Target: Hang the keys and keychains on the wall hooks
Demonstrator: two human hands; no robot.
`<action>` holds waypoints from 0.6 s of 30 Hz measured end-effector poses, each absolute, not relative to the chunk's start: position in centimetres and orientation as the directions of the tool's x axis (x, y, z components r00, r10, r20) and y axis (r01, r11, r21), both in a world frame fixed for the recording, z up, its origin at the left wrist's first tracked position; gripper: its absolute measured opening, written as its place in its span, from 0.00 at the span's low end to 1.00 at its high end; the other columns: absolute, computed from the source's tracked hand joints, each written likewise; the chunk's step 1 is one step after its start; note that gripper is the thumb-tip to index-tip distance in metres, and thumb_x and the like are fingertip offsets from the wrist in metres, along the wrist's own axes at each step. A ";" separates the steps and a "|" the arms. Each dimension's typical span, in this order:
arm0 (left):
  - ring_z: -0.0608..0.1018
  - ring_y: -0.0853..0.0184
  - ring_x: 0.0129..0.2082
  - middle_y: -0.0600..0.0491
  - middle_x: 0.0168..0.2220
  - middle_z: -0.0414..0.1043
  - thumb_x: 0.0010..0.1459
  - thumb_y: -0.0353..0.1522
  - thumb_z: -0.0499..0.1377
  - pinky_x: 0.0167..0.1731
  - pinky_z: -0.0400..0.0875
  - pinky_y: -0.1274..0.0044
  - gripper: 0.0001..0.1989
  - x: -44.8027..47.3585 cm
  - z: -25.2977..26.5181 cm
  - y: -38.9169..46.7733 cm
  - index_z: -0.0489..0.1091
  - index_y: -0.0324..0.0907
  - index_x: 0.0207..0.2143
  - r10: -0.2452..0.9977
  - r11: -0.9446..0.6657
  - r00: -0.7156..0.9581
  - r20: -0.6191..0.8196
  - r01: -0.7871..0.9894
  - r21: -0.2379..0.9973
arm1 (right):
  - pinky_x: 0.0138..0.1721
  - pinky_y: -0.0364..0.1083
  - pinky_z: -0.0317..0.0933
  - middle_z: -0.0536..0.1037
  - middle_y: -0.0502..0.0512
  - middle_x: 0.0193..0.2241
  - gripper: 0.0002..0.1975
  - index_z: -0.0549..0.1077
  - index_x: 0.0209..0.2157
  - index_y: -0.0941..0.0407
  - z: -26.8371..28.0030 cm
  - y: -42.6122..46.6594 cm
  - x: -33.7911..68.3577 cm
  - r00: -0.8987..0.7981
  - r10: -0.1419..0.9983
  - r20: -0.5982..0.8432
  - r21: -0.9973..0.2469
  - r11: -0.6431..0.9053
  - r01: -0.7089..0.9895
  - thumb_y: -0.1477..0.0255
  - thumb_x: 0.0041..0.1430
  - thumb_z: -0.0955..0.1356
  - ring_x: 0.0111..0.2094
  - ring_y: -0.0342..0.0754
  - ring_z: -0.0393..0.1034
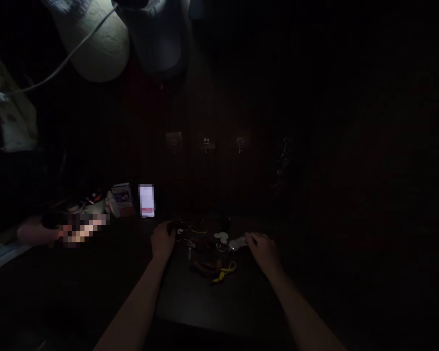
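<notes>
The light is very dim. My left hand (163, 241) rests at the left of a group of small things, its fingers curled at a dark item that I cannot make out. At the right, my right hand (264, 247) pinches the end of a shiny grey piece (237, 243). Beside that piece lie a metal ring (221, 247) and a white rounded tag (222, 237). Nearer to me is a yellow looped strap (227, 271), touching a dark reddish-brown band (207, 266). Other small dark items between my hands are too dim to name.
A lit phone screen (147, 200) stands behind my left hand, next to a small box (123, 199). Farther left are a pink object (38, 233) and clutter. Several small hooks (206, 142) are on the dark back surface. Caps (98, 48) and a white cable (64, 61) hang above.
</notes>
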State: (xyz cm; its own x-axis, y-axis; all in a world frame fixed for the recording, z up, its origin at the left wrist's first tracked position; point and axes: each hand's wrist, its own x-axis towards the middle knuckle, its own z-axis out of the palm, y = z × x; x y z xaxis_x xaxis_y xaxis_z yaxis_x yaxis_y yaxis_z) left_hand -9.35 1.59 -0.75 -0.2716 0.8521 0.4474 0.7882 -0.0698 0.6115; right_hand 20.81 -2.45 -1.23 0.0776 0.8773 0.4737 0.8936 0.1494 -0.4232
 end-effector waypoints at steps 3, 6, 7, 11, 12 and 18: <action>0.73 0.58 0.43 0.46 0.42 0.73 0.52 0.30 0.53 0.41 0.66 0.69 0.15 -9.4 -1.1 1.6 0.69 0.42 0.43 0.866 -0.063 -0.235 0.442 0.824 0.563 | 0.36 0.44 0.55 0.77 0.52 0.29 0.17 0.72 0.25 0.53 -1.3 -2.4 20.9 0.075 0.885 0.459 -0.434 0.149 0.889 0.66 0.61 0.57 0.35 0.47 0.69; 0.73 0.60 0.43 0.49 0.42 0.74 0.52 0.29 0.53 0.42 0.66 0.69 0.14 -9.4 -1.1 1.6 0.70 0.44 0.42 0.867 -0.150 -0.187 0.462 0.786 0.600 | 0.36 0.44 0.55 0.78 0.52 0.29 0.17 0.72 0.25 0.53 -1.2 -2.4 20.8 0.090 0.887 0.453 -0.447 0.139 0.884 0.66 0.61 0.57 0.35 0.48 0.68; 0.73 0.60 0.43 0.50 0.42 0.74 0.52 0.30 0.53 0.43 0.66 0.69 0.13 -9.4 -1.1 1.6 0.70 0.44 0.41 0.861 -0.187 -0.177 0.478 0.763 0.619 | 0.36 0.44 0.55 0.78 0.52 0.30 0.17 0.72 0.25 0.53 -1.2 -2.4 20.8 0.091 0.885 0.456 -0.446 0.139 0.884 0.66 0.61 0.57 0.35 0.48 0.68; 0.73 0.61 0.43 0.49 0.41 0.73 0.54 0.35 0.53 0.45 0.66 0.69 0.12 -9.0 -0.5 1.3 0.69 0.43 0.40 0.796 -0.290 -0.251 0.550 0.640 0.712 | 0.36 0.44 0.55 0.78 0.53 0.30 0.17 0.72 0.26 0.53 -1.2 -2.4 20.8 0.078 0.888 0.453 -0.446 0.150 0.882 0.66 0.60 0.56 0.35 0.48 0.69; 0.73 0.61 0.43 0.49 0.41 0.73 0.54 0.36 0.53 0.45 0.66 0.69 0.13 -8.9 -0.3 1.2 0.69 0.43 0.41 0.784 -0.313 -0.275 0.556 0.598 0.738 | 0.35 0.44 0.55 0.78 0.53 0.31 0.17 0.73 0.26 0.53 -1.2 -2.3 20.8 0.077 0.892 0.446 -0.451 0.150 0.880 0.66 0.61 0.56 0.35 0.47 0.69; 0.74 0.65 0.43 0.50 0.41 0.72 0.54 0.37 0.53 0.45 0.66 0.73 0.13 -8.0 0.8 0.6 0.66 0.43 0.41 0.763 -0.400 -0.384 0.520 0.352 0.846 | 0.36 0.43 0.55 0.78 0.54 0.31 0.18 0.73 0.27 0.54 -1.6 -2.1 21.0 0.068 0.887 0.456 -0.447 0.163 0.879 0.66 0.61 0.56 0.35 0.46 0.69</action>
